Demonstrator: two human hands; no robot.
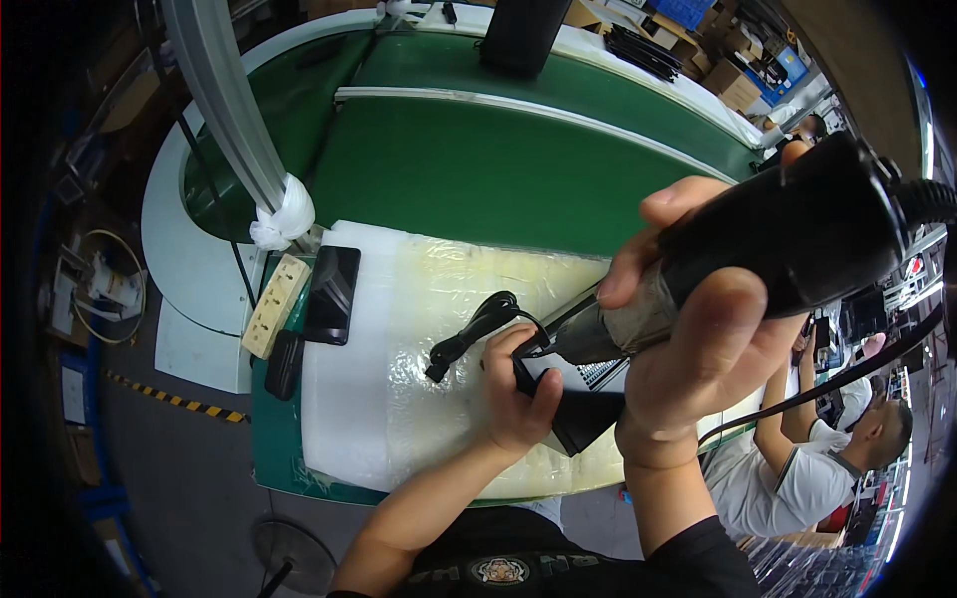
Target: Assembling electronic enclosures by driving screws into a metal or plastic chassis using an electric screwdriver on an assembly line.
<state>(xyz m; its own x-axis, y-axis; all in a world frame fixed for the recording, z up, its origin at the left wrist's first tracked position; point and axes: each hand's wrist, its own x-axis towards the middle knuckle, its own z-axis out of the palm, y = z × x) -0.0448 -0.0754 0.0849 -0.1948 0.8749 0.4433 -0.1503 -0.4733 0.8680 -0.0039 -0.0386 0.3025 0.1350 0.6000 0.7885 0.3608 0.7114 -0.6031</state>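
My right hand point(698, 349) is wrapped round a thick black electric screwdriver point(788, 224), which has tape near its narrow front end. The tool slants down to the left, its tip at the far left corner of a black box-shaped device point(586, 417). The screwdriver hides whether the tip touches a screw. A silvery slotted panel shows on the device's upper face. My left hand point(516, 399) grips the device from its left side, fingers over the far edge and thumb on the near face. From that corner runs a bundled black cable point(480, 331), lying on the padded mat.
The mat point(349, 409) is white foam under clear plastic. To its left lie a black phone point(332, 296), a small black object point(284, 365) and a power strip point(276, 307). Beyond runs a green conveyor point(449, 169), with a metal post point(224, 100) at left. A co-worker point(797, 478) sits at right.
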